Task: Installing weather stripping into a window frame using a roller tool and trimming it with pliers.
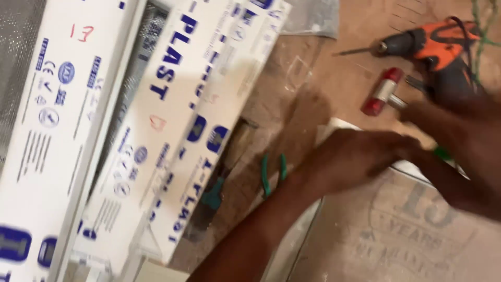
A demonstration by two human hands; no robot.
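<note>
white strip (339, 127) lies on the board (396, 235), pinned flat | left hand (355, 159) palm-down pressing it | right hand (459, 130) meets it, grip blurred, cannot tell | mallet (383, 91), drill (433, 44) parked just beyond, within reach | profiles (156, 130) stacked left

Motion blur softens both hands. The left hand (360, 156) covers most of a white strip (339, 126); whether its fingers grip the strip cannot be determined. The right hand (459, 130) is cut off by the right edge and hides the drill (433, 47) handle. The white profiles (62, 130) run past the frame's edges.
</note>
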